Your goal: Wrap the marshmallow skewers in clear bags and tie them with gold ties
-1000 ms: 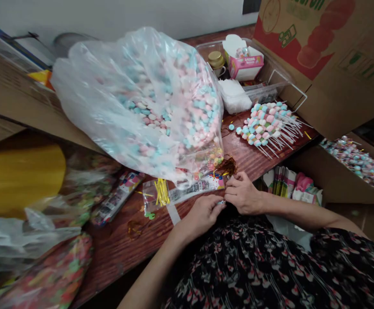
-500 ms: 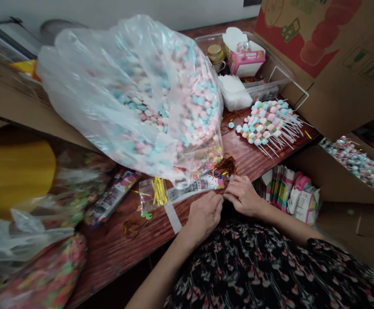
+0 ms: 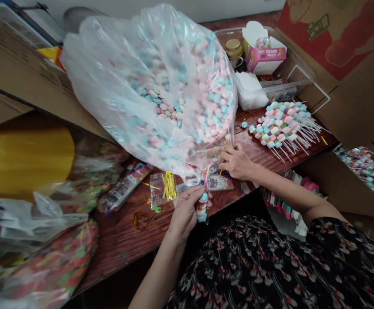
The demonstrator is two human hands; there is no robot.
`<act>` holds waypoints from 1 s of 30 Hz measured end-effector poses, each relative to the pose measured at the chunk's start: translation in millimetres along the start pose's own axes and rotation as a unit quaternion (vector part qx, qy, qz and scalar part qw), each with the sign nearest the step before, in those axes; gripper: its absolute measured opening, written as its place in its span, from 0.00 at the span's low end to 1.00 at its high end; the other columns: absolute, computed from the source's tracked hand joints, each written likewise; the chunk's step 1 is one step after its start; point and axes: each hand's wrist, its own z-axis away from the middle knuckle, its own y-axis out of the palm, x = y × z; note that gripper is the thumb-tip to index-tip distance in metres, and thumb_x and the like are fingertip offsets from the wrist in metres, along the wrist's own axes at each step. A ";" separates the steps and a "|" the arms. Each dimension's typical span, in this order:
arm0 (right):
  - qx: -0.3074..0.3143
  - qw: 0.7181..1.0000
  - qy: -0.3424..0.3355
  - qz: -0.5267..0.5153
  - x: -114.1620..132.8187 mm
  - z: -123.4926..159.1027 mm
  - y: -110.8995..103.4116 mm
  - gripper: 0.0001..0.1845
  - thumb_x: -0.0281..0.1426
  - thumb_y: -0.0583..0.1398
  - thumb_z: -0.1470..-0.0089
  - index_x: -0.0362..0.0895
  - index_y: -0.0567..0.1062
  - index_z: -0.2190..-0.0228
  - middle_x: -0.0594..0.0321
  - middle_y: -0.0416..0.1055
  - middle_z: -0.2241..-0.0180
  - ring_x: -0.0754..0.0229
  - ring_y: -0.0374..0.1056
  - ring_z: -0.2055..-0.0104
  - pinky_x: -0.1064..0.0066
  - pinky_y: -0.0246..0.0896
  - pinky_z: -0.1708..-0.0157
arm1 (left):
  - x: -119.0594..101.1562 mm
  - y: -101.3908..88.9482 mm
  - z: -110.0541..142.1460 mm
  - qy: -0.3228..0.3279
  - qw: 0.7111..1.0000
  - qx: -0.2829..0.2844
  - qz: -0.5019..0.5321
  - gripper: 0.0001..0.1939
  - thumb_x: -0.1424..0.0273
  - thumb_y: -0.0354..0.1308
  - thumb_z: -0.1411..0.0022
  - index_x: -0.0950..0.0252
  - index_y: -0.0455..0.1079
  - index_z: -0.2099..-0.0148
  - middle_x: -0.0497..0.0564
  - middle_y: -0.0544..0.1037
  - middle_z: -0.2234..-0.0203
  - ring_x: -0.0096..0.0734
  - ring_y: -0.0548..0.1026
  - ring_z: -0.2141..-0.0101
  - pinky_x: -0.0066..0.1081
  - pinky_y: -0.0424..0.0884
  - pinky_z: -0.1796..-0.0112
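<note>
My left hand is closed round a candy stick at the table's front edge. Blue, white and pink pieces are stacked on it in a clear wrapper, and its white stick points up and away from me. Farther off, my right hand bends its fingers together at the lower edge of a big clear bag of pastel candies. What those fingers pinch, if anything, is hidden. Just below that hand lies a printed packet. Gold twist ties rest on a small clear bag to the left.
A pile of candy sticks lies on the table at right. Behind it stands a clear plastic bin with a pink box. A carton holds wrapped sticks at the far right. Bags of colourful sweets are at left.
My hands were together at the table edge and have parted. The left now shows the wrapped candy stick; the right has moved up and away to the bag's lower edge. The view has shifted slightly.
</note>
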 end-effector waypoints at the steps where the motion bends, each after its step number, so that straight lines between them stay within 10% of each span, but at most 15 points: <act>1: -0.008 1.000 -0.001 -0.014 -1.0 -0.7 0.6 0.11 0.26 0.56 0.42 0.47 0.79 0.68 0.57 0.73 0.61 0.52 0.58 0.52 0.56 0.40 0.56 | -0.2 0.7 -1.3 -0.005 1.000 0.001 0.010 0.14 0.64 0.70 0.53 0.69 0.75 0.68 0.50 0.78 0.78 0.26 0.73 0.81 0.25 0.69 0.79; 10: -0.126 0.979 -0.021 -0.160 11.2 17.0 -16.0 0.12 0.31 0.54 0.40 0.52 0.77 0.70 0.65 0.77 0.65 0.58 0.65 0.58 0.55 0.48 0.53 | -6.4 38.8 -18.5 -0.012 0.998 0.053 -0.003 0.14 0.65 0.72 0.56 0.69 0.76 0.71 0.48 0.76 0.80 0.22 0.69 0.84 0.24 0.67 0.82; 14: -0.160 0.943 0.073 -0.283 22.1 33.8 -30.3 0.09 0.34 0.58 0.42 0.50 0.78 0.72 0.63 0.77 0.70 0.58 0.67 0.62 0.56 0.54 0.54 | -0.4 52.9 -20.4 -0.005 0.997 0.082 -0.016 0.12 0.64 0.70 0.54 0.68 0.76 0.71 0.47 0.75 0.81 0.21 0.68 0.83 0.23 0.67 0.81; 22: -0.061 0.633 0.337 -0.694 41.1 65.3 -33.5 0.12 0.38 0.66 0.53 0.42 0.78 0.68 0.68 0.72 0.79 0.69 0.59 0.82 0.75 0.53 0.81 | 3.9 59.1 -14.7 0.027 0.989 0.120 -0.084 0.10 0.64 0.68 0.49 0.67 0.78 0.70 0.48 0.74 0.77 0.20 0.66 0.78 0.21 0.62 0.77; 24: -0.051 0.635 0.326 -0.698 43.0 67.4 -30.2 0.11 0.36 0.66 0.54 0.42 0.77 0.71 0.69 0.71 0.79 0.70 0.58 0.81 0.76 0.53 0.80 | 5.1 59.3 -13.6 0.045 0.987 0.123 -0.097 0.10 0.64 0.67 0.48 0.66 0.78 0.71 0.48 0.73 0.77 0.20 0.66 0.77 0.22 0.62 0.76; 30: -0.144 0.760 0.314 -0.550 46.2 79.3 -44.1 0.08 0.31 0.60 0.47 0.43 0.73 0.76 0.68 0.67 0.79 0.67 0.60 0.77 0.73 0.55 0.75 | 6.4 58.2 -14.6 0.131 0.968 0.095 -0.192 0.13 0.61 0.64 0.44 0.65 0.77 0.73 0.47 0.70 0.77 0.24 0.65 0.75 0.24 0.63 0.73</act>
